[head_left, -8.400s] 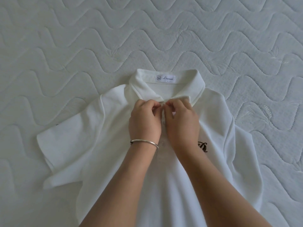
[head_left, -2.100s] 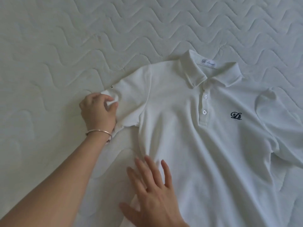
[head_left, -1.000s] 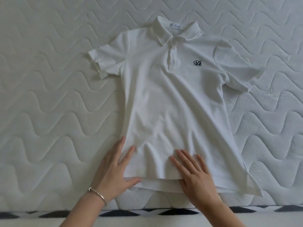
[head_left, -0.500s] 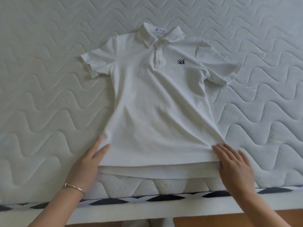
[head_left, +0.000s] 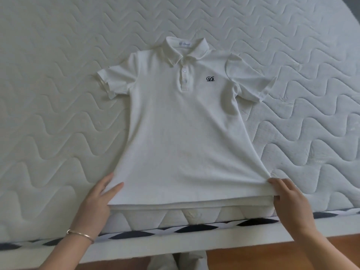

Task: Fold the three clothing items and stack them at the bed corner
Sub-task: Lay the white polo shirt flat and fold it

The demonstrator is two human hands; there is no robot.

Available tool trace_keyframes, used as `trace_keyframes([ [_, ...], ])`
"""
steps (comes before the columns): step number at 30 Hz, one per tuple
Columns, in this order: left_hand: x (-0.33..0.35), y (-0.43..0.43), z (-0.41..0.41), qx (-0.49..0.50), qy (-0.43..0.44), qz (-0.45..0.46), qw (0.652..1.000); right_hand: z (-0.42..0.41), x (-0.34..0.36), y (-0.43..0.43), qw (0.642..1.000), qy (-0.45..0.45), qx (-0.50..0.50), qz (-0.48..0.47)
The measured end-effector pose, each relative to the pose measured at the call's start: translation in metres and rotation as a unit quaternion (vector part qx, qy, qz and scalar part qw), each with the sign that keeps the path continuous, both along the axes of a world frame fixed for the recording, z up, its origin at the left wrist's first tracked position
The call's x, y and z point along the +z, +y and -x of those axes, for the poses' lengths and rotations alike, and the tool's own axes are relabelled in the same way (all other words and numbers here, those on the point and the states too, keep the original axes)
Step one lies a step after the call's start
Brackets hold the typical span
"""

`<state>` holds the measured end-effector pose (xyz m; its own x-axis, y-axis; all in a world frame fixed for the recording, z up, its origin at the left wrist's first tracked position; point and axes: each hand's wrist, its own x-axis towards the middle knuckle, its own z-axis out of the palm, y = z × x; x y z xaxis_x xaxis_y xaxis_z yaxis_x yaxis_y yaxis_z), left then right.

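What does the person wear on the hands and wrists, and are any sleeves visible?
The left hand has a thin, plain metal bangle at its wrist. The right hand and its wrist carry nothing. No ring, watch or sleeve is in view on either side.

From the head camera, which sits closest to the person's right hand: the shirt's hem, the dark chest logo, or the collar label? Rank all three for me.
1. The hem: at the mattress's near edge; the right hand pinches its corner.
2. The chest logo: further up the shirt, on the side of that hand.
3. The collar label: farthest, at the shirt's top.
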<state>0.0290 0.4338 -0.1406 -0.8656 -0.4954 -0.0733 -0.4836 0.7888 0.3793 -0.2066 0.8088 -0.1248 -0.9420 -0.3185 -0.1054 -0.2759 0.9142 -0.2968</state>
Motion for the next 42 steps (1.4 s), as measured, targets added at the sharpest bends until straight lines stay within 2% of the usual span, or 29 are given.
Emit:
trace_keyframes([
  [4,0.007,0.003,-0.008,-0.004,0.011,0.021,1.000,-0.011,0.007,0.023,0.999,-0.001,-0.045,0.012],
  [8,-0.011,0.001,-0.022,-0.021,-0.019,0.029,0.999,-0.019,-0.007,0.038,0.999,0.021,0.015,-0.022],
  [10,-0.011,0.002,-0.024,-0.045,-0.013,0.068,0.997,-0.021,-0.008,0.044,0.997,0.053,0.052,-0.032],
  [12,-0.001,0.003,-0.021,-0.046,0.006,0.099,0.994,-0.020,-0.002,0.045,0.997,0.067,0.032,-0.021],
  [15,0.018,0.012,0.010,-0.022,0.050,0.105,0.993,-0.005,0.015,0.019,0.995,0.093,-0.044,0.016],
  [18,0.025,0.029,0.077,-0.030,0.088,0.064,0.994,0.026,0.018,-0.038,0.993,0.107,0.023,0.050],
  [20,0.019,0.041,0.125,-0.051,0.061,0.058,0.995,0.047,0.013,-0.082,0.992,0.079,0.090,0.023],
  [23,-0.005,0.047,0.164,-0.024,-0.051,0.057,0.997,0.066,-0.010,-0.117,0.987,0.011,0.157,-0.037],
  [25,-0.026,0.042,0.162,-0.003,-0.091,0.082,0.992,0.070,-0.029,-0.109,0.985,-0.025,0.154,-0.067],
  [27,-0.034,0.038,0.152,-0.024,-0.107,0.100,0.989,0.067,-0.036,-0.091,0.985,-0.041,0.144,-0.086],
  [30,-0.032,0.038,0.147,-0.035,-0.118,0.090,0.988,0.062,-0.037,-0.069,0.987,-0.050,0.123,-0.095],
  [33,-0.019,0.042,0.156,-0.046,-0.063,0.087,0.993,0.059,-0.031,-0.070,0.996,-0.014,0.079,-0.036],
  [36,-0.010,0.052,0.194,-0.113,0.004,0.061,0.992,0.083,-0.018,-0.095,0.990,0.026,-0.049,0.131],
  [39,-0.010,0.071,0.255,-0.206,0.070,0.038,0.975,0.133,-0.010,-0.124,0.930,-0.037,-0.219,0.291],
  [42,-0.016,0.095,0.323,-0.248,0.109,0.025,0.962,0.187,-0.007,-0.141,0.842,-0.079,-0.377,0.378],
])
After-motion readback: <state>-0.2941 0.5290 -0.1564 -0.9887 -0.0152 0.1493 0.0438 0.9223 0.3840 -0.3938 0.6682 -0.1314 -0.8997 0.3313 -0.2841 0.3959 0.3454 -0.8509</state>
